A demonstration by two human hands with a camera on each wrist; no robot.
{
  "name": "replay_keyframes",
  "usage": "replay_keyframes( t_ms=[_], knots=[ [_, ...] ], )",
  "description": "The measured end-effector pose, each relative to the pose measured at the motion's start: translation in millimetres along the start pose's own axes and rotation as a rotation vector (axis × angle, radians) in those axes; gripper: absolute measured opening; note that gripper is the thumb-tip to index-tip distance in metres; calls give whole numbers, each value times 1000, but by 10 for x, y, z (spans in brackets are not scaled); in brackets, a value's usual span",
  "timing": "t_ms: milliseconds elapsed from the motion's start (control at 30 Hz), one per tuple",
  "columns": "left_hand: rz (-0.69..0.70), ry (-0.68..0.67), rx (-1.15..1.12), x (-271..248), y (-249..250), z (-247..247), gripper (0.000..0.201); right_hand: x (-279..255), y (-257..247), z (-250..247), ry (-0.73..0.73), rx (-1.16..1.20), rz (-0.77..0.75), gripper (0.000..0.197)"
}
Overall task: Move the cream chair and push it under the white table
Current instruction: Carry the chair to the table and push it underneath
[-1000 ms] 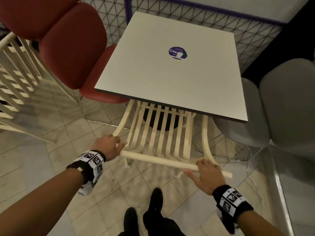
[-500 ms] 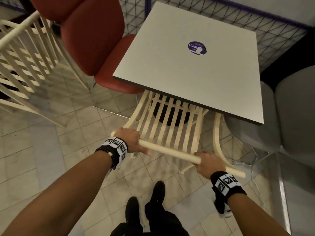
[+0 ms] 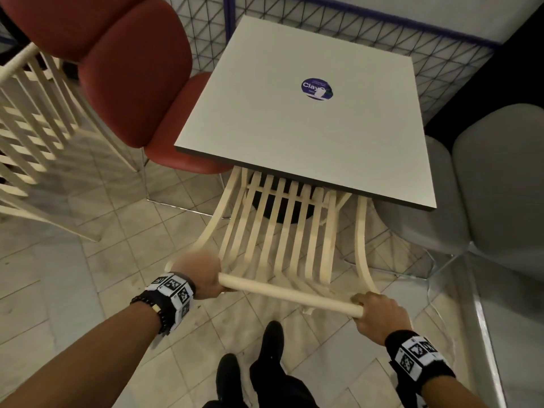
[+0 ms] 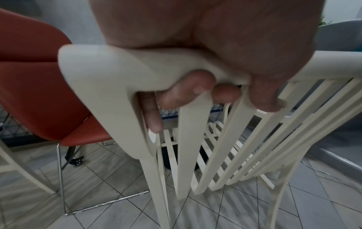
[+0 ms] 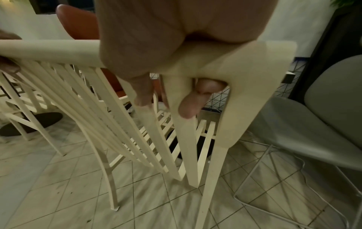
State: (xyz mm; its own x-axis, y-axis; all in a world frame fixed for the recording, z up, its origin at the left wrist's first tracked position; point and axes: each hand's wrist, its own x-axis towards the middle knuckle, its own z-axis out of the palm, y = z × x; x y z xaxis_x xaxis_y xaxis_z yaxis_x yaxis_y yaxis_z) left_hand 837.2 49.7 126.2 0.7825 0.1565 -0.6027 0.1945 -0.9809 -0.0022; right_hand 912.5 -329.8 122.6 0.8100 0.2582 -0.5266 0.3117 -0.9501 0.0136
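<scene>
The cream slatted chair (image 3: pixel 273 231) stands at the near edge of the white table (image 3: pixel 309 128), its seat tucked under the top and its back leaning toward me. My left hand (image 3: pixel 200 272) grips the left end of the chair's round top rail (image 3: pixel 288 295); it is blurred in the head view. In the left wrist view the left hand (image 4: pixel 225 91) has its fingers curled under the chair's corner (image 4: pixel 109 86). My right hand (image 3: pixel 379 310) grips the rail's right end. Its fingers (image 5: pixel 192 105) hook behind the corner of the chair (image 5: pixel 245 93).
A red padded chair (image 3: pixel 132 78) stands at the table's left and a grey chair (image 3: pixel 485 187) at its right. Another cream slatted chair (image 3: pixel 29 128) is at far left. A wire mesh fence (image 3: pixel 353 33) runs behind. The table's black base (image 3: pixel 279 207) sits under the seat.
A second ago my right hand lay flat on the top rail and my left held its end loosely. Both now grip the rail with curled fingers. The left hand is in motion.
</scene>
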Motion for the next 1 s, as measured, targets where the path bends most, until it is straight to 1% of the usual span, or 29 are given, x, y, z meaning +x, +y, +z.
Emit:
replay_keyframes(
  t_ms=[33,67,167,300,433,533,633,733,899,999],
  knots=[
    [7,6,9,1,-8,0,74,1,10,5,3,19,2,39],
    [14,9,15,5,-12,-6,73,9,11,-1,-1,24,8,44],
    [19,-1,21,2,-17,-21,69,43,-27,-21,-41,-5,16,34],
    [13,5,38,-11,-75,29,62,35,-96,9,-46,-32,30,32],
    [14,14,69,10,-116,43,53,23,-128,42,-54,-7,20,32],
    [23,6,85,78,-73,-15,48,109,-83,-53,-61,-15,24,33],
    [36,13,83,217,25,-152,50,260,-17,-213,-40,-19,47,31],
    [8,40,87,336,104,-278,53,398,24,-349,-32,-16,54,27],
    [-14,37,79,383,138,-327,58,459,66,-387,-30,-24,51,25],
    [-11,41,83,389,135,-329,56,473,80,-378,-27,-16,51,26]
  ],
)
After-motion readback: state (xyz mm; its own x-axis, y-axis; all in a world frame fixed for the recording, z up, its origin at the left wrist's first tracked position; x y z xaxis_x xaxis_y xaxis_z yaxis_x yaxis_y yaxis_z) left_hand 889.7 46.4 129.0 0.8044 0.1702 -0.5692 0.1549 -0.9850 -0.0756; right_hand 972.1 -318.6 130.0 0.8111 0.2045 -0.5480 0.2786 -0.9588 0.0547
